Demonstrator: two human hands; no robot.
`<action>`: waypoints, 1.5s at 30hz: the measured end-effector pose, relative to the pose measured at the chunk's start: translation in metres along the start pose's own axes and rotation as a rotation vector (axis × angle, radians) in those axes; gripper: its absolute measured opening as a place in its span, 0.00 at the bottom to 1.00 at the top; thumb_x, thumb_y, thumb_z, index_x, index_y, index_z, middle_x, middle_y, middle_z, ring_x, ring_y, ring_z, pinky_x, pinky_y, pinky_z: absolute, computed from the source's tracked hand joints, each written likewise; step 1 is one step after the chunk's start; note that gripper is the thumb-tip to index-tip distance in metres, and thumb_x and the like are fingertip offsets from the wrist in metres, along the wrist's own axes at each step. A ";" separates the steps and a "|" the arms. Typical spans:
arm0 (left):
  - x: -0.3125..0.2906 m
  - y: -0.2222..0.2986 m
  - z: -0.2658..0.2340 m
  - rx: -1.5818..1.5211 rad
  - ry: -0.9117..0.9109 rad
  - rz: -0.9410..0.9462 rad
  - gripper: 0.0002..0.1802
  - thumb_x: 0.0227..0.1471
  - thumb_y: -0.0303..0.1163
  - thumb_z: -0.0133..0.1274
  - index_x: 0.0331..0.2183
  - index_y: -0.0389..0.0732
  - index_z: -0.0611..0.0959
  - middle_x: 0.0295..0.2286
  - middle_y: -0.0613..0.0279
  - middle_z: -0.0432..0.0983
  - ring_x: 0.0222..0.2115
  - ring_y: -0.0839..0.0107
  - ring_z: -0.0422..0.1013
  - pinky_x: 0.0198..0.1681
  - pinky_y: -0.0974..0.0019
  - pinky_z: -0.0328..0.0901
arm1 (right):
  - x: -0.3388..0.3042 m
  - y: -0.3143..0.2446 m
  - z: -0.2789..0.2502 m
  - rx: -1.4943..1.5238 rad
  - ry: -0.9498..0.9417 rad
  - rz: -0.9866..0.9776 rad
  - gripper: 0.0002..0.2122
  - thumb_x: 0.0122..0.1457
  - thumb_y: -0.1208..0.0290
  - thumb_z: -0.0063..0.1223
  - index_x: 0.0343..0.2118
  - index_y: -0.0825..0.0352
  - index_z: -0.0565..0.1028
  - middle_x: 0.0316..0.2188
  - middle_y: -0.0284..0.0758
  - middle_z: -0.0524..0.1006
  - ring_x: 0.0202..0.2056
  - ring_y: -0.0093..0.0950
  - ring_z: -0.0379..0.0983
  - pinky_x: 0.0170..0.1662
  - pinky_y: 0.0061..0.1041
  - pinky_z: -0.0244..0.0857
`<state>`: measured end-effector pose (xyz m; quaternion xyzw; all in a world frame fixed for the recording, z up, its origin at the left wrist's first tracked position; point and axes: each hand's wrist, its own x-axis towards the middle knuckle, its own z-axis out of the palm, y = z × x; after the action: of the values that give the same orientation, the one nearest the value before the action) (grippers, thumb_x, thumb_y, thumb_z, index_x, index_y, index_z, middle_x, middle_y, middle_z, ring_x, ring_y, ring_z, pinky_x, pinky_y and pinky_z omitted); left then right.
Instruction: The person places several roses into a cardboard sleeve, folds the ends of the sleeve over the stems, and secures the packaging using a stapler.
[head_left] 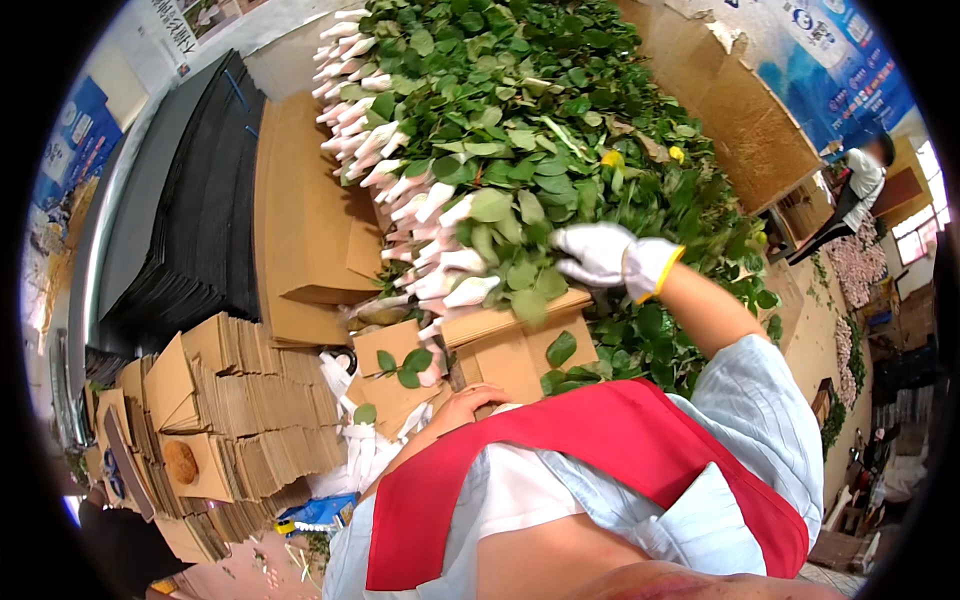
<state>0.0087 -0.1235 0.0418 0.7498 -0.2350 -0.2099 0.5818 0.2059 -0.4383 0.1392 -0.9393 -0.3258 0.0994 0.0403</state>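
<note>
My right hand [597, 254], in a white glove with a yellow cuff, is over the pile of leafy stems [560, 110]. Its fingers are curled together at a leafy flower stem, probably a rose; leaves [525, 275] beside it blur with motion. The stem under the fingers is hidden. Pale buds in whitish sleeves [440, 240] line the pile's left side. My left hand [474, 402] is bare, low in front of my body by a folded cardboard piece [510, 360]. The red apron partly covers it, and its fingers do not show clearly.
Stacked flat cardboard [265, 400] stands at the left, with a round brown item [180, 462] on it. Behind rise black sheets [185, 200] and a large cardboard panel [300, 210]. White strips [370, 445] hang near my left arm. Another person [860, 185] is far right.
</note>
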 end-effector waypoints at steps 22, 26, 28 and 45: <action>-0.006 -0.012 -0.011 0.064 -0.052 -0.137 0.18 0.52 0.34 0.56 0.46 0.41 0.80 0.44 0.54 0.75 0.51 0.59 0.68 0.55 0.61 0.61 | 0.168 -0.057 -0.146 -0.049 1.068 -0.360 0.04 0.47 0.68 0.57 0.28 0.54 0.76 0.25 0.30 0.73 0.26 0.34 0.74 0.26 0.35 0.68; -0.012 -0.001 -0.001 0.042 -0.001 -0.274 0.18 0.53 0.34 0.56 0.47 0.41 0.80 0.44 0.53 0.75 0.51 0.59 0.68 0.56 0.61 0.61 | 0.109 -0.102 -0.170 -0.203 1.061 -0.333 0.04 0.42 0.69 0.56 0.23 0.57 0.73 0.22 0.32 0.72 0.19 0.33 0.72 0.19 0.35 0.65; -0.015 0.004 0.000 0.001 0.061 -0.375 0.19 0.53 0.34 0.56 0.47 0.41 0.79 0.44 0.53 0.75 0.51 0.59 0.68 0.56 0.61 0.60 | 0.067 -0.114 -0.169 -0.281 0.923 -0.229 0.04 0.41 0.70 0.56 0.22 0.58 0.73 0.19 0.33 0.71 0.16 0.33 0.70 0.16 0.35 0.62; -0.017 -0.002 0.011 -0.094 0.058 0.050 0.19 0.44 0.32 0.62 0.43 0.50 0.84 0.54 0.48 0.65 0.55 0.53 0.63 0.56 0.57 0.61 | -0.057 -0.099 -0.067 -0.085 -0.661 -0.135 0.12 0.51 0.61 0.47 0.36 0.52 0.78 0.24 0.35 0.78 0.27 0.38 0.77 0.29 0.37 0.72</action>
<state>-0.0108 -0.1216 0.0384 0.7215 -0.2265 -0.1844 0.6279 0.1164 -0.3972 0.2274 -0.8335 -0.3863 0.3821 -0.1001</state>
